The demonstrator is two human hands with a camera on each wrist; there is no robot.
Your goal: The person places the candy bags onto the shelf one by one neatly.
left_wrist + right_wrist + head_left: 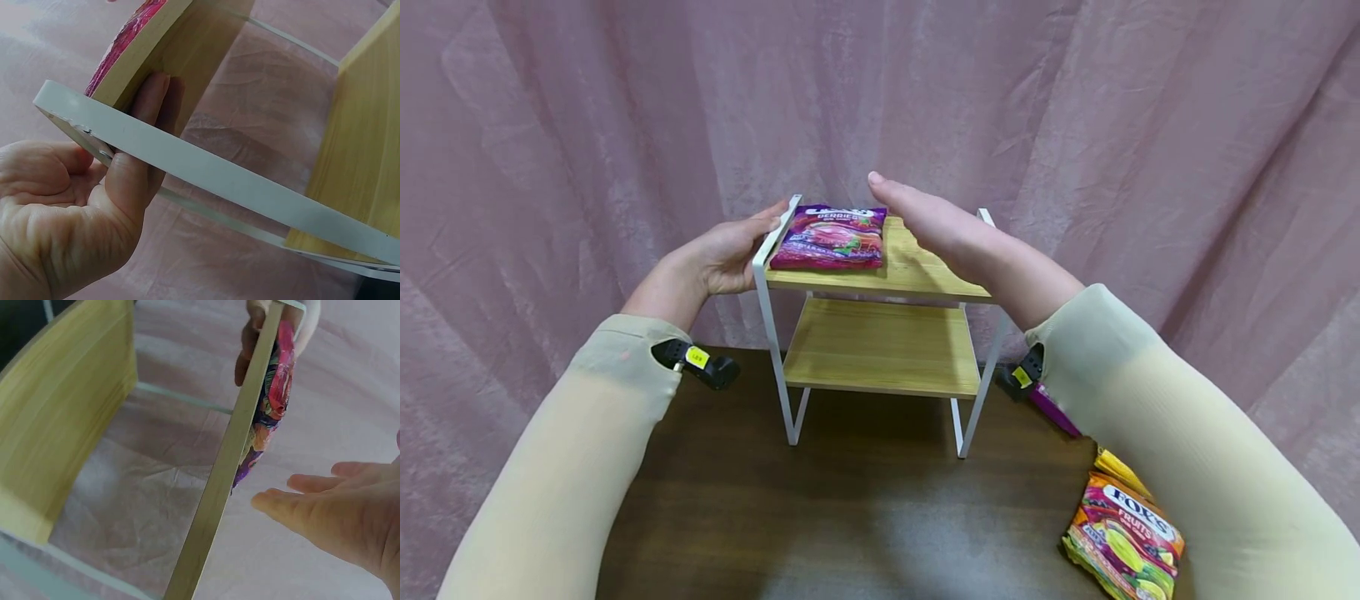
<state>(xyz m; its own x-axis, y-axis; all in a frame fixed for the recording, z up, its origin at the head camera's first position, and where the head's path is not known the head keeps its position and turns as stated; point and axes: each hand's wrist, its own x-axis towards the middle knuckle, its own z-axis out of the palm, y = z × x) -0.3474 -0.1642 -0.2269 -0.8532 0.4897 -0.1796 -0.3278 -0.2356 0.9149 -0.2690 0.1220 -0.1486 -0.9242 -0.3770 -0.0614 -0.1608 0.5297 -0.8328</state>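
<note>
A small two-tier shelf (880, 346) with wooden boards and a white metal frame stands on the brown surface. At the left end of its top board lies a purple bag of Fox's Berries candy (835, 240), label up. My left hand (730, 252) grips the frame's left side; in the left wrist view its fingers (150, 100) reach beneath the top board. Over the right part of that board, my right hand (951, 232) is held with fingers straight. The right wrist view shows this hand (344, 506) apart from both bag and board.
An orange Fox's Fruits candy bag (1123, 537) lies at the front right. Behind it are a yellow packet (1122, 472) and a purple packet (1055, 411), both partly hidden by my right sleeve. A pink curtain (880, 100) hangs behind the shelf.
</note>
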